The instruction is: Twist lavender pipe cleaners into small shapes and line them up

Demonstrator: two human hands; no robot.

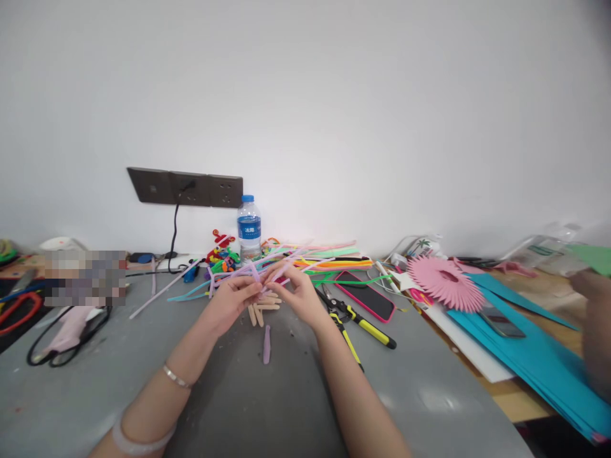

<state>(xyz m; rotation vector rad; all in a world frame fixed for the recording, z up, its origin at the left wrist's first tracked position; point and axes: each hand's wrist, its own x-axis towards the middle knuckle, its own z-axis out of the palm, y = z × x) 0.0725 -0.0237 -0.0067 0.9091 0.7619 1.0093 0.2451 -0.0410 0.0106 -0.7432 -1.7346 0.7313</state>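
Note:
Lilac pipe cleaners [256, 272] are pinched between my two hands above the middle of the grey table. My left hand [235, 300] has its fingers closed on them from the left. From the other side my right hand [300, 294] grips them too, thumb and fingertips together. Exactly how the stems cross between the fingertips is too small to tell. Just below the hands lie several short beige stick-like pieces [258, 314]. Closer to me, a short lilac piece [266, 344] rests on the tabletop.
Pliers [367, 327] with yellow-black handles and a pink-edged phone [366, 296] lie right of my hands. Behind are colourful pipe cleaners [334, 262] and a water bottle [249, 232]. A glue gun [71, 331] lies left; a pink paper fan [443, 283], blue sheets [539, 362] and another person's hand [596, 318] are right.

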